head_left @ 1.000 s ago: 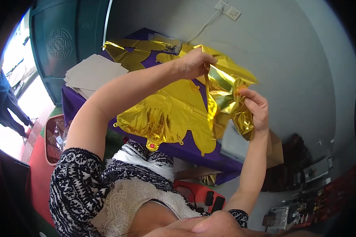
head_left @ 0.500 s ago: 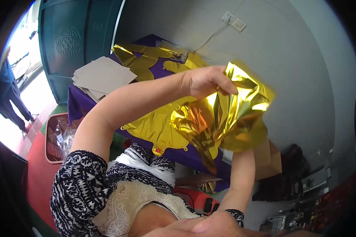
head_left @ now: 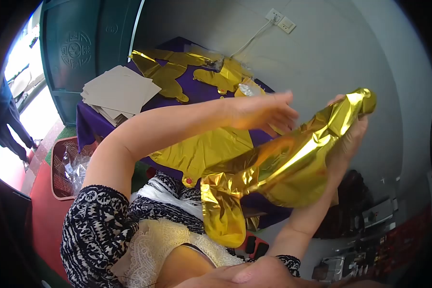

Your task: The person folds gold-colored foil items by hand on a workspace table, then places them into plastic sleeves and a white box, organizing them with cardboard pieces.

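Note:
A crumpled gold foil balloon (head_left: 293, 163) hangs in the air in front of me, its far end raised at the upper right and its rounded lobe low over my lap. My right hand (head_left: 353, 132) holds it near the raised end, with part of the palm behind the foil. Just to the left, my left hand (head_left: 269, 113) has its fingers stretched out beside the foil and grips nothing. Beneath my left forearm, a flat gold foil balloon (head_left: 206, 151) lies on the purple-covered table (head_left: 93, 126).
A stack of pale card sheets (head_left: 122, 91) and more gold foil pieces (head_left: 165, 79) lie on the table. At left are a basket (head_left: 62, 185) with clear plastic and a person (head_left: 9, 120). A wall with a socket (head_left: 274, 17) stands behind.
My left hand has let go of the foil and its fingers have spread. My right hand has come up to the right with the balloon, which is now stretched out longer.

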`<action>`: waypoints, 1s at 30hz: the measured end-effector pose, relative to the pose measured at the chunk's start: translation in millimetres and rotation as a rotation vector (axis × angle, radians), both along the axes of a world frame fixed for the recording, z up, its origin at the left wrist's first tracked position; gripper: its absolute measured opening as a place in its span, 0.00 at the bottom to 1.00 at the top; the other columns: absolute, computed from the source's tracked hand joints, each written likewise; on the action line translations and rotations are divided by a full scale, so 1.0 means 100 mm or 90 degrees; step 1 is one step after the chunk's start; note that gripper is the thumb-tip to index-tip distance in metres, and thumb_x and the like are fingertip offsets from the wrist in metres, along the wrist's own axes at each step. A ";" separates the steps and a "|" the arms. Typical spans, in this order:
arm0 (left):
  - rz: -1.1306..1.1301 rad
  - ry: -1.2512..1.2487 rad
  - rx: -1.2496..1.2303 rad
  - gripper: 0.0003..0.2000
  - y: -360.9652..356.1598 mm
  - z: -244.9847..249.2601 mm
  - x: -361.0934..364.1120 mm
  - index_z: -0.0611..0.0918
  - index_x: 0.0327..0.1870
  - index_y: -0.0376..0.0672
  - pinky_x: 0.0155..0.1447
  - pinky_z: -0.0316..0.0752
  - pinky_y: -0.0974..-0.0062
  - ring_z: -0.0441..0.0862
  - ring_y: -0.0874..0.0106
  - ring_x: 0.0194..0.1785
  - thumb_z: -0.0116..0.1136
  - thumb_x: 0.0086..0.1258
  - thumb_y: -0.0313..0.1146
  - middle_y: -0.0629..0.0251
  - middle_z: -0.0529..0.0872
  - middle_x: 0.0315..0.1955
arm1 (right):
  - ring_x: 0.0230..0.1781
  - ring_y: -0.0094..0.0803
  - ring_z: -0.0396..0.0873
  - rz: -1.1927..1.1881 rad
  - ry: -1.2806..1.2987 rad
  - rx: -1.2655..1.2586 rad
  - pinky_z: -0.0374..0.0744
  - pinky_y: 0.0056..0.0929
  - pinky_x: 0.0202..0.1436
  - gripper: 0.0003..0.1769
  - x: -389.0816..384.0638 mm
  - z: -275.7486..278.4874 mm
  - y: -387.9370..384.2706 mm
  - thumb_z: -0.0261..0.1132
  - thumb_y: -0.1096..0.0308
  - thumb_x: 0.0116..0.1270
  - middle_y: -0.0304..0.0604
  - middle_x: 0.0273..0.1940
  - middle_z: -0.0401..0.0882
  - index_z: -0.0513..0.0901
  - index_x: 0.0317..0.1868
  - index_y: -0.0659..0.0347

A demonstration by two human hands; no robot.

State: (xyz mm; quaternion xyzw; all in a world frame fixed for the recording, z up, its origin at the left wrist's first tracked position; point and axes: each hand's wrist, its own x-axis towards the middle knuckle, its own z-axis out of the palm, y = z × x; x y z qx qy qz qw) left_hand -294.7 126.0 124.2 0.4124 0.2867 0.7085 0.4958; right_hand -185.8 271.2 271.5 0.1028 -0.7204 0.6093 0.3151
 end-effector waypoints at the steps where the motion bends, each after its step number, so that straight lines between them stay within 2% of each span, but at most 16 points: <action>1: -0.006 -0.028 0.006 0.48 -0.02 -0.04 -0.08 0.69 0.73 0.35 0.70 0.67 0.57 0.70 0.59 0.72 0.32 0.73 0.75 0.48 0.73 0.70 | 0.30 0.25 0.80 -0.088 0.002 0.030 0.81 0.25 0.36 0.07 0.02 0.07 -0.10 0.66 0.75 0.71 0.41 0.36 0.83 0.80 0.46 0.67; 3: -0.017 -0.086 0.016 0.52 -0.07 -0.16 -0.19 0.68 0.74 0.35 0.70 0.67 0.56 0.70 0.55 0.72 0.27 0.70 0.79 0.44 0.72 0.70 | 0.32 0.23 0.80 -0.162 -0.018 0.121 0.80 0.23 0.39 0.08 -0.01 0.14 0.02 0.67 0.75 0.70 0.39 0.37 0.82 0.81 0.47 0.67; 4: -0.044 -0.090 0.027 0.56 -0.09 -0.22 -0.19 0.69 0.74 0.35 0.69 0.67 0.54 0.72 0.54 0.70 0.24 0.65 0.83 0.44 0.73 0.69 | 0.33 0.22 0.80 -0.199 -0.034 0.154 0.80 0.23 0.39 0.08 -0.01 0.16 0.02 0.67 0.75 0.70 0.39 0.37 0.82 0.81 0.47 0.68; 7: -0.186 -0.155 0.107 0.58 -0.22 -0.31 -0.06 0.70 0.72 0.35 0.65 0.70 0.55 0.76 0.53 0.66 0.19 0.63 0.85 0.45 0.77 0.64 | 0.33 0.20 0.78 -0.310 -0.094 0.254 0.78 0.22 0.40 0.09 -0.02 0.21 0.00 0.68 0.74 0.68 0.37 0.36 0.83 0.82 0.46 0.68; 10: -0.181 -0.154 0.134 0.60 -0.33 -0.38 0.07 0.69 0.72 0.35 0.64 0.71 0.54 0.78 0.52 0.63 0.18 0.61 0.86 0.46 0.79 0.62 | 0.32 0.21 0.77 -0.424 -0.171 0.356 0.77 0.26 0.39 0.11 -0.08 0.22 0.08 0.70 0.70 0.65 0.37 0.34 0.83 0.83 0.42 0.70; 13: -0.161 -0.168 0.146 0.56 -0.39 -0.46 0.15 0.68 0.73 0.35 0.65 0.72 0.53 0.79 0.52 0.62 0.28 0.64 0.84 0.45 0.79 0.61 | 0.32 0.23 0.77 -0.459 -0.208 0.377 0.77 0.28 0.39 0.13 -0.12 0.19 0.28 0.70 0.70 0.62 0.39 0.34 0.83 0.83 0.42 0.71; 16: -0.098 -0.089 0.099 0.47 -0.39 -0.52 0.24 0.69 0.71 0.34 0.63 0.76 0.55 0.81 0.56 0.60 0.49 0.68 0.74 0.48 0.80 0.60 | 0.31 0.23 0.76 -0.479 -0.220 0.388 0.77 0.29 0.38 0.13 -0.17 0.12 0.51 0.69 0.70 0.61 0.40 0.34 0.83 0.82 0.42 0.72; 19: 0.031 0.057 -0.033 0.37 -0.54 -0.29 0.38 0.71 0.68 0.32 0.58 0.82 0.62 0.84 0.61 0.58 0.70 0.66 0.50 0.48 0.82 0.58 | 0.31 0.23 0.76 -0.464 -0.219 0.330 0.76 0.28 0.37 0.12 -0.18 0.07 0.49 0.68 0.71 0.60 0.39 0.33 0.83 0.82 0.41 0.71; 20: 0.074 0.055 -0.053 0.24 -0.50 -0.27 0.43 0.78 0.58 0.29 0.47 0.86 0.70 0.89 0.65 0.47 0.69 0.68 0.36 0.52 0.87 0.46 | 0.31 0.23 0.76 -0.451 -0.223 0.318 0.76 0.28 0.36 0.12 -0.18 0.04 0.51 0.68 0.71 0.60 0.39 0.33 0.82 0.82 0.40 0.71; 23: 0.127 0.058 -0.091 0.14 -0.44 -0.29 0.48 0.83 0.49 0.29 0.40 0.87 0.71 0.90 0.67 0.38 0.65 0.71 0.32 0.54 0.89 0.38 | 0.31 0.22 0.76 -0.411 -0.229 0.280 0.76 0.27 0.36 0.11 -0.18 -0.01 0.60 0.68 0.71 0.62 0.38 0.33 0.82 0.83 0.40 0.71; 24: 0.168 0.035 -0.085 0.09 -0.43 -0.26 0.53 0.83 0.43 0.29 0.33 0.86 0.73 0.90 0.68 0.30 0.62 0.73 0.28 0.55 0.89 0.33 | 0.31 0.22 0.77 -0.397 -0.226 0.266 0.77 0.27 0.36 0.10 -0.17 0.00 0.60 0.68 0.71 0.63 0.37 0.33 0.82 0.83 0.41 0.71; 30: 0.249 0.128 -0.158 0.07 -0.44 -0.14 0.42 0.81 0.40 0.29 0.27 0.84 0.75 0.88 0.69 0.24 0.60 0.72 0.26 0.57 0.87 0.25 | 0.39 0.24 0.81 -0.244 -0.211 0.065 0.80 0.28 0.45 0.12 -0.06 -0.06 0.76 0.68 0.69 0.71 0.39 0.42 0.83 0.81 0.48 0.68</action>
